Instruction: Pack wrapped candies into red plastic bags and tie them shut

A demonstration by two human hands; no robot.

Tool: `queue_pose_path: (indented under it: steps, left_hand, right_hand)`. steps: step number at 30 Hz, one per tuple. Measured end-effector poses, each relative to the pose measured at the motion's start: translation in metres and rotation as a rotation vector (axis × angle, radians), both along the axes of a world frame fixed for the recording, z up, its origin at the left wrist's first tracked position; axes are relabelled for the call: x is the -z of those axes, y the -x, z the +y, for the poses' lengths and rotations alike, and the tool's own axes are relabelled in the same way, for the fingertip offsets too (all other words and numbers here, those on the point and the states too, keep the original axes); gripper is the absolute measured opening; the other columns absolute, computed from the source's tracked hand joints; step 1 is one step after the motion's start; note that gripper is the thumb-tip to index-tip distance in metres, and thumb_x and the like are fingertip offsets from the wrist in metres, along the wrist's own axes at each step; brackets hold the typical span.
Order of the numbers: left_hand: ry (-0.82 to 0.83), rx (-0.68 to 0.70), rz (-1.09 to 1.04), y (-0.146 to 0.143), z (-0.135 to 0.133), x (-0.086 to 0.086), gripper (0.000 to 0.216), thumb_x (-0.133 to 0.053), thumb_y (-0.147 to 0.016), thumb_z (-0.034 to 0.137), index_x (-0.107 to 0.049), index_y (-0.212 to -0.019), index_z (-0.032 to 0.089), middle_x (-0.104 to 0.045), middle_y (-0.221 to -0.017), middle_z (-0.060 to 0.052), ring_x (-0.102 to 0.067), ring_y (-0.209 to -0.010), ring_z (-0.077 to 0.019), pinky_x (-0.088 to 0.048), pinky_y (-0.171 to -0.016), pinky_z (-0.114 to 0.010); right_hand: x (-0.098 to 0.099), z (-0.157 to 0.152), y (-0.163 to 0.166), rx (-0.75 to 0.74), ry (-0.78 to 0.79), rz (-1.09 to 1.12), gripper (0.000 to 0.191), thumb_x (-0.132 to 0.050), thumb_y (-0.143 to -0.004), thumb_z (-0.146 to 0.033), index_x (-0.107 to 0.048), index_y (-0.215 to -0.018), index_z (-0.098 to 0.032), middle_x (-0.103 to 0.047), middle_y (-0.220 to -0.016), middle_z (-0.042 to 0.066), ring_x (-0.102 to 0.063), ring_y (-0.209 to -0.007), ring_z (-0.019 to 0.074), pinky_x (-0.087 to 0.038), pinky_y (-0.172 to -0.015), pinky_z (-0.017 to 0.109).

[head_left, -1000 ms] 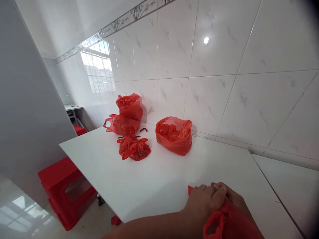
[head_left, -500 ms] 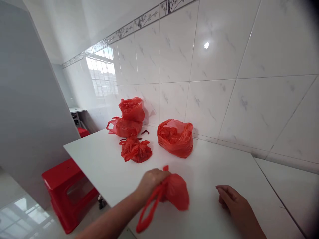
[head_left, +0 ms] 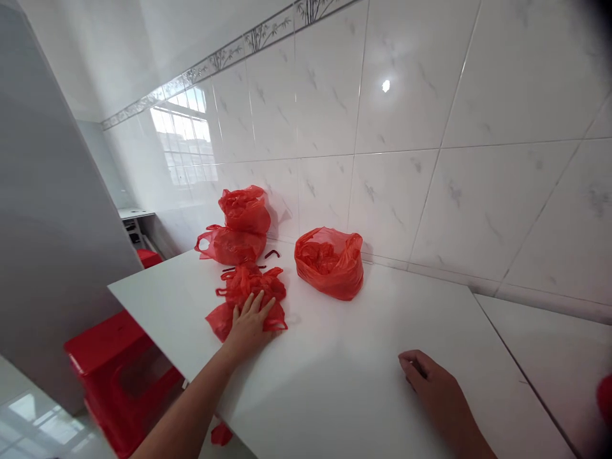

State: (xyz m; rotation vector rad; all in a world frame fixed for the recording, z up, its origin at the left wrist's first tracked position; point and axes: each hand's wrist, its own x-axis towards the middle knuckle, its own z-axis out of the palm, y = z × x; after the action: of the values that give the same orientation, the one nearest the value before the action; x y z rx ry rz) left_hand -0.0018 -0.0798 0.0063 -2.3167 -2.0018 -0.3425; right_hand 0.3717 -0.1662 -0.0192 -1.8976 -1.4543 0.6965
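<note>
My left hand lies on a red plastic bag, its fingers spread and the palm down. That bag sits against a knotted red plastic bag just behind it, and the fingertips reach onto the seam between the two. Part of the lower bag is hidden under the hand. My right hand rests over the white table at the right, with fingers curled in and thumb against the forefinger; nothing shows in it. A wide-mouthed red bag with crumpled red plastic inside stands nearer the wall.
Two more red bags are stacked at the back, an upper one on a lower one. A small dark-red bent piece lies beside them. A red stool stands left of the white table. The tiled wall borders the back.
My left hand has carried the red bag away and to the left, set it against the knotted bag and loosened its fingers. My right hand stays curled. The view has shifted slightly.
</note>
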Motion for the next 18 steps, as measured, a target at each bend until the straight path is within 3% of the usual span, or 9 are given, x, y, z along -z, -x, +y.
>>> queue_pose_path:
  steps: [2, 5, 8, 10, 14, 18]
  left_hand:
    - [0.035, -0.081, -0.009, 0.001, 0.014, -0.004, 0.077, -0.054, -0.074, 0.056, -0.034, -0.141, 0.024, -0.019, -0.152, -0.012, -0.009, -0.139, -0.0359, -0.010, -0.105, -0.063]
    - [-0.001, -0.129, -0.108, -0.010, 0.028, -0.031, 0.078, -0.063, -0.067, 0.053, -0.041, -0.136, 0.024, -0.026, -0.149, -0.014, -0.013, -0.137, -0.0396, -0.013, -0.101, -0.067]
    - [-0.333, 0.032, -0.334, -0.039, 0.033, -0.073, 0.055, -0.057, -0.077, 0.046, -0.050, -0.127, 0.026, -0.038, -0.142, -0.010, -0.028, -0.133, -0.0303, -0.022, -0.106, -0.054]
    - [-0.423, 0.247, -0.510, -0.064, 0.039, -0.099, 0.042, -0.053, -0.082, 0.038, -0.055, -0.120, 0.022, -0.048, -0.133, -0.008, -0.043, -0.123, -0.0233, -0.033, -0.103, -0.040]
    - [-0.191, 0.437, -0.726, -0.112, 0.069, -0.129, 0.028, -0.048, -0.081, 0.022, -0.063, -0.103, 0.014, -0.060, -0.113, -0.007, -0.054, -0.107, -0.0218, -0.037, -0.097, -0.038]
    - [-0.018, 0.490, -0.787, -0.147, 0.094, -0.128, 0.013, -0.057, -0.077, 0.020, -0.066, -0.075, 0.011, -0.066, -0.085, -0.009, -0.061, -0.090, -0.0249, -0.045, -0.084, -0.040]
  right_hand:
    - [0.001, 0.000, 0.000, 0.002, -0.008, 0.006, 0.028, -0.041, -0.081, -0.052, -0.057, -0.083, -0.029, -0.062, -0.075, -0.003, -0.056, -0.071, 0.0178, -0.041, -0.064, 0.028]
    - [0.001, 0.001, 0.000, 0.007, -0.011, 0.002, 0.028, -0.040, -0.081, -0.051, -0.056, -0.082, -0.028, -0.061, -0.071, -0.003, -0.054, -0.067, 0.0172, -0.040, -0.062, 0.028]
    - [-0.001, 0.001, 0.001, 0.011, -0.015, 0.008, 0.028, -0.040, -0.081, -0.051, -0.057, -0.081, -0.028, -0.060, -0.069, -0.003, -0.053, -0.065, 0.0173, -0.039, -0.060, 0.028]
    - [-0.003, 0.000, 0.002, 0.015, -0.019, 0.029, 0.028, -0.042, -0.080, -0.050, -0.058, -0.080, -0.028, -0.060, -0.068, -0.003, -0.054, -0.065, 0.0174, -0.039, -0.059, 0.028]
    - [-0.005, -0.001, 0.001, 0.019, -0.042, 0.066, 0.026, -0.043, -0.079, -0.048, -0.060, -0.080, -0.028, -0.059, -0.066, -0.003, -0.053, -0.063, 0.0170, -0.039, -0.058, 0.027]
    - [-0.003, 0.001, -0.002, 0.012, -0.066, 0.134, 0.027, -0.044, -0.078, -0.049, -0.060, -0.078, -0.027, -0.056, -0.062, -0.002, -0.052, -0.061, 0.0169, -0.039, -0.057, 0.027]
